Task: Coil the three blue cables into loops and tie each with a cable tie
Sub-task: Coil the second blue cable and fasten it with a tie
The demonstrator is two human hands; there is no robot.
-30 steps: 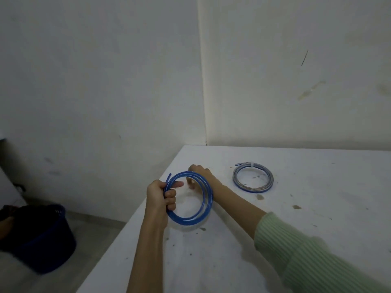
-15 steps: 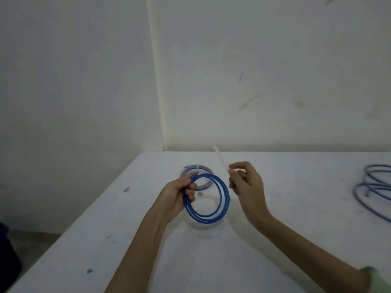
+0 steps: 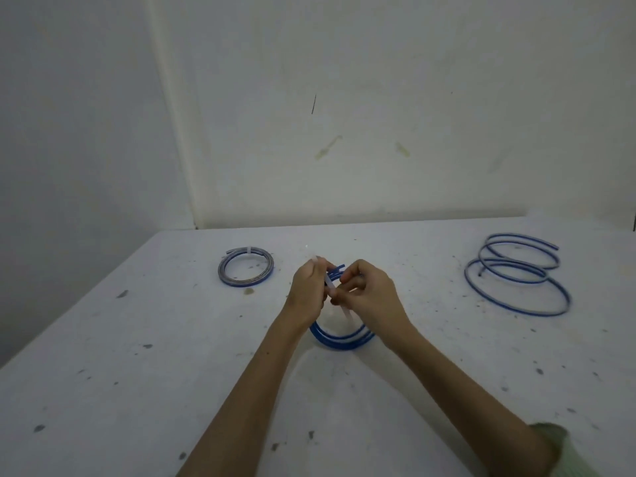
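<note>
Head view: a white surface (image 3: 144, 390), flecked with dark spots and smudges, fills the lower half of the frame and butts into a corner of two pale, stained walls (image 3: 378, 98); the corner line runs down at about 11 o'clock from the hands.

At the centre both hands meet over a coil (image 3: 339, 339) of blue cable that stands up from the surface, its lower arc showing below the wrists. The left hand (image 3: 308, 290) has its fingers curled round the coil's top, where the cable ends poke out. The right hand (image 3: 370, 294), with a green cuff (image 3: 557, 445) far back on the arm, pinches a thin white tie (image 3: 331, 286) against the coil.

At 10 o'clock from the hands a tied coil (image 3: 245, 271) lies flat with a white band at its far edge. At 3 o'clock, well apart, a loose cable (image 3: 516, 278) sprawls in several wide, untied loops.
</note>
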